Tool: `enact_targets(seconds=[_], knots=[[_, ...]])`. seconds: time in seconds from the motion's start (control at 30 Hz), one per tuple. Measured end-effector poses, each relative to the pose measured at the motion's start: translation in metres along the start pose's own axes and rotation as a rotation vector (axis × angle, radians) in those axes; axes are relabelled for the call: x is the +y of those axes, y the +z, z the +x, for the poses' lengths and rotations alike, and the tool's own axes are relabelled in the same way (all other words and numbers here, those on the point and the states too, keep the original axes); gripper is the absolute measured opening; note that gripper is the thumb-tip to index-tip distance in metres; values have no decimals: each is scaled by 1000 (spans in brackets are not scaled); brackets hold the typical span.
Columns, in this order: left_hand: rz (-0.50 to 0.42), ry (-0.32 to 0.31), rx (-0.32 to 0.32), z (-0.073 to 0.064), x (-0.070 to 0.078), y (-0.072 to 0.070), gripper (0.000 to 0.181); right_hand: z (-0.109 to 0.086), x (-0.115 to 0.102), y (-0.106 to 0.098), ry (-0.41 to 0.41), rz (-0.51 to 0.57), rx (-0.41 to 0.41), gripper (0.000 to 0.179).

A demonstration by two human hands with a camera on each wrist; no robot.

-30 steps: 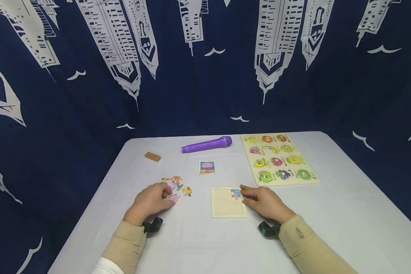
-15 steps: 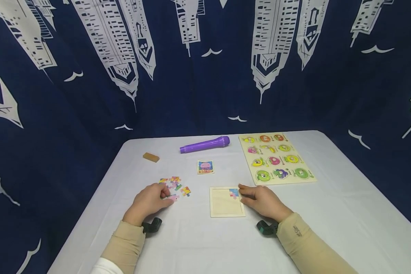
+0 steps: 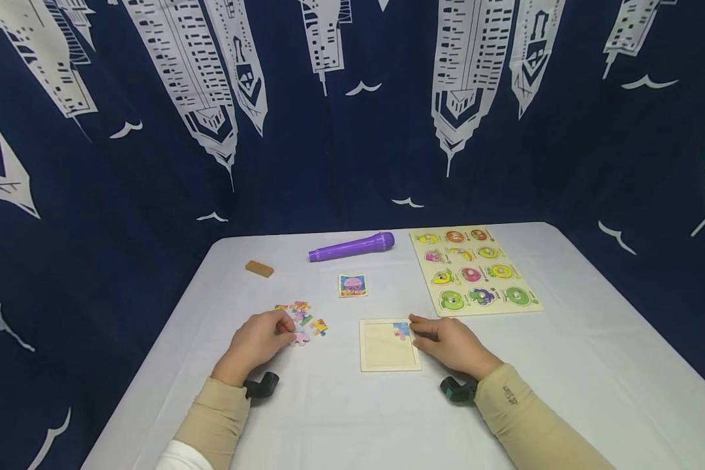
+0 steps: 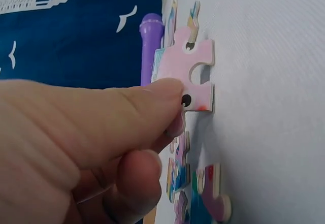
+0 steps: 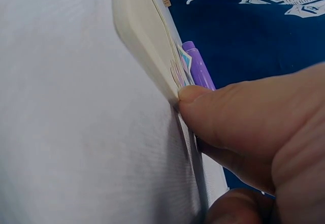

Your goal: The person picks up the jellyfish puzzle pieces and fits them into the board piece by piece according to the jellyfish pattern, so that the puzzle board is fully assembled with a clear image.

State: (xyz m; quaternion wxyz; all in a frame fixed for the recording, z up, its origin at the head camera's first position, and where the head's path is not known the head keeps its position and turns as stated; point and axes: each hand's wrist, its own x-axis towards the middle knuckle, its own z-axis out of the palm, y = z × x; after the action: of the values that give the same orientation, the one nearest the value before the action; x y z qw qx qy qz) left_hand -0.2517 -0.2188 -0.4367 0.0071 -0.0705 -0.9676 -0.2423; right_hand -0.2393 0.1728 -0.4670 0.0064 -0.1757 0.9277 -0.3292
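In the left wrist view, my left hand (image 3: 258, 343) pinches a pink jigsaw piece (image 4: 189, 64) with black eyes between thumb and finger. It is just above the cloth, beside several loose jigsaw pieces (image 3: 301, 307). At the middle lies a square wooden puzzle tray (image 3: 384, 356), with a blue-and-pink piece (image 3: 402, 331) in its upper right corner. My right hand (image 3: 455, 346) holds the tray by its right edge; the thumb lies against the rim (image 5: 147, 69) in the right wrist view. The other fingers are partly hidden there.
A small picture card (image 3: 352, 286) lies behind the tray. Further back are a purple toy microphone (image 3: 352, 248) and a brown block (image 3: 260, 268). A fruit puzzle board (image 3: 476, 271) lies at the back right of the white-covered table (image 3: 341, 418). A dark blue printed curtain (image 3: 341, 163) hangs behind.
My left fingers have closed on the pink jigsaw piece and shifted it slightly among the loose pieces. The right hand stays at the tray's edge. The head view has shifted a little.
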Motion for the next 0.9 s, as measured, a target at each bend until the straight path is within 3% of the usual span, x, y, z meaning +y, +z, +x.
enact_targets(seconds=[0.33, 0.53, 0.77, 0.9], knots=[[-78, 4, -3, 0, 1, -2, 5, 1, 1, 0, 2, 0, 4, 37], [-223, 27, 4, 2, 3, 0, 8, 1, 0, 0, -4, 1, 1, 37], [-402, 129, -99, 5, 17, 10, 8, 1, 0, -1, -9, -5, 6, 37], [-435, 163, -154, 6, 32, 19, 4, 1, 0, -1, -13, -2, 2, 37]])
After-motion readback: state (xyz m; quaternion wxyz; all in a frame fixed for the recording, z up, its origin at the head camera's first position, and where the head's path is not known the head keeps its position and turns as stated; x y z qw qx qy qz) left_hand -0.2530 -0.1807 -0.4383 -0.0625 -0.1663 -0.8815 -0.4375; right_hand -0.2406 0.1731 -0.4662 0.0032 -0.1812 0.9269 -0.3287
